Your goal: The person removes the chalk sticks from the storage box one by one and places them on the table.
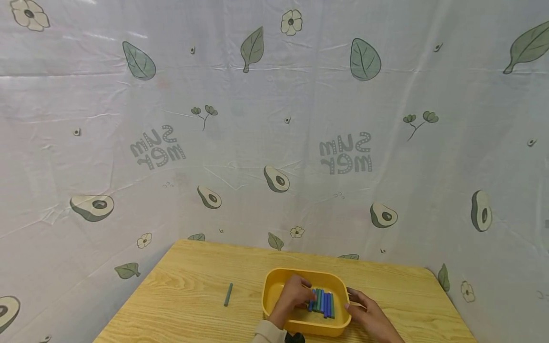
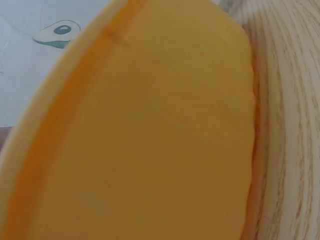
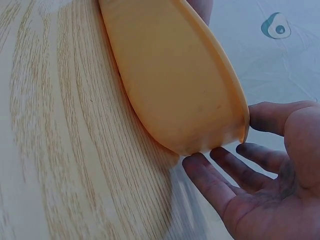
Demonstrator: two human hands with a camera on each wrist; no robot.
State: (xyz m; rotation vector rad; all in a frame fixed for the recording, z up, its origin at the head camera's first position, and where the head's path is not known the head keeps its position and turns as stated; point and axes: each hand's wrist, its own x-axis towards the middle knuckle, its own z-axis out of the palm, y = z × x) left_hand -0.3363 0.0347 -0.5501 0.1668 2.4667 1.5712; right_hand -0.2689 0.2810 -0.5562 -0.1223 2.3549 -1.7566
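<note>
A yellow plastic box (image 1: 308, 327) stands on the table, its side filling much of both wrist views. Inside it several short blue and green sticks (image 1: 324, 304) lie side by side in a row. My left hand (image 1: 293, 291) reaches down into the box with its fingertips at the row's left end; whether they pinch a stick is hidden. The left wrist view shows only the box wall (image 2: 165, 125). My right hand (image 3: 270, 175) touches the outside of the box's right end with spread fingers and thumb. A single grey-green stick (image 1: 228, 294) lies on the table left of the box.
The wood-grain table (image 1: 193, 271) stretches out on both sides of the box. Behind it hangs a pale curtain (image 1: 240, 143) printed with avocados, leaves and flowers.
</note>
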